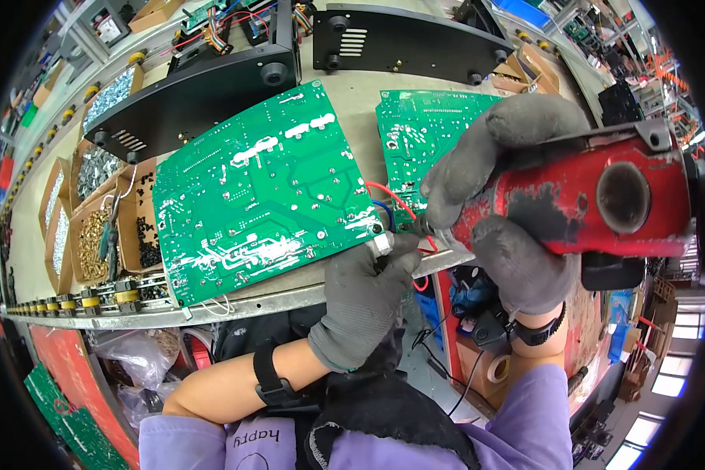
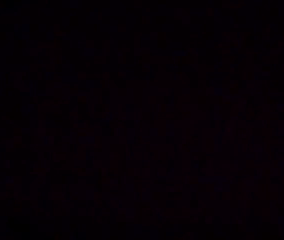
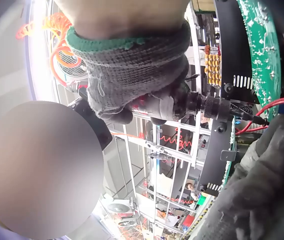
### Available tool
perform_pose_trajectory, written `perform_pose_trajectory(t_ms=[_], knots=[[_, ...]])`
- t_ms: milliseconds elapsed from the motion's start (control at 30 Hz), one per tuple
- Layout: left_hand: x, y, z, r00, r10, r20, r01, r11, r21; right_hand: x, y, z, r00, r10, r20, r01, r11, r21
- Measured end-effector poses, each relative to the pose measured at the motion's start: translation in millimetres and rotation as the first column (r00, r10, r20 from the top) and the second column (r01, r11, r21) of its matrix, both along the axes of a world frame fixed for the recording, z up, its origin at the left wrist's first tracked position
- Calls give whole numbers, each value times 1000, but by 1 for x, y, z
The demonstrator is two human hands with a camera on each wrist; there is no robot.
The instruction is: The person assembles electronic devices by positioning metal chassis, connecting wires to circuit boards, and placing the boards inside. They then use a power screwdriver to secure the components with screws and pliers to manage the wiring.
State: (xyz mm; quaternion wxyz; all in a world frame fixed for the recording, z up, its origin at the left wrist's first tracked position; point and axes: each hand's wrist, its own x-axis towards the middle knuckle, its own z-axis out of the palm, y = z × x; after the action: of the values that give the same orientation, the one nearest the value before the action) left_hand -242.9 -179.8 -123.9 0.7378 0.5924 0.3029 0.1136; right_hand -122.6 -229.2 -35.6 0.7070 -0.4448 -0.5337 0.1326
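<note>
A green circuit board (image 1: 262, 200) lies solder side up, tilted, in the middle of the head view. My gloved left hand (image 1: 360, 294) pinches its near right corner, beside a small white piece (image 1: 380, 244). In my gloved right hand (image 1: 517, 258) is a red power screwdriver (image 1: 595, 196) with worn paint, its nose toward the left hand's fingertips. In the right wrist view the driver's dark bit (image 3: 254, 119) points at the board's edge, close to red wires (image 3: 277, 102) and the left fingers (image 3: 282, 132). The left wrist view is black.
A second green board (image 1: 423, 125) lies behind the driver. Black metal cases (image 1: 204, 102) stand along the back. At left, cardboard trays hold brass standoffs (image 1: 94, 243) and black screws (image 1: 146, 219). A metal rail (image 1: 290, 296) runs along the bench's front edge.
</note>
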Motion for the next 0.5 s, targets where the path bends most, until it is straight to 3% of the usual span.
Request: perform_pose_trajectory(t_ms=[33, 133, 300, 400, 467, 500], knots=[[-1, 0, 0, 1000, 7, 12, -7, 1000, 6, 9, -19, 1, 989, -133, 62, 145, 951, -271], [-6, 2, -1, 998, 31, 46, -30, 999, -30, 3, -14, 6, 983, -159, 90, 180, 928, -325], [2, -6, 4, 999, 33, 5, -32, 989, -144, 17, -20, -8, 989, -147, -25, 127, 921, -369], [6, -10, 3, 995, 101, -7, -101, 993, -56, 25, -19, -9, 986, -128, 110, 164, 885, -437], [6, -10, 3, 995, 84, -54, -80, 995, 60, 26, -11, -10, 994, -77, -80, 39, 917, -398], [8, -11, 1, 994, 99, -54, -96, 993, 62, 28, -10, -12, 995, -61, -80, 25, 918, -396]])
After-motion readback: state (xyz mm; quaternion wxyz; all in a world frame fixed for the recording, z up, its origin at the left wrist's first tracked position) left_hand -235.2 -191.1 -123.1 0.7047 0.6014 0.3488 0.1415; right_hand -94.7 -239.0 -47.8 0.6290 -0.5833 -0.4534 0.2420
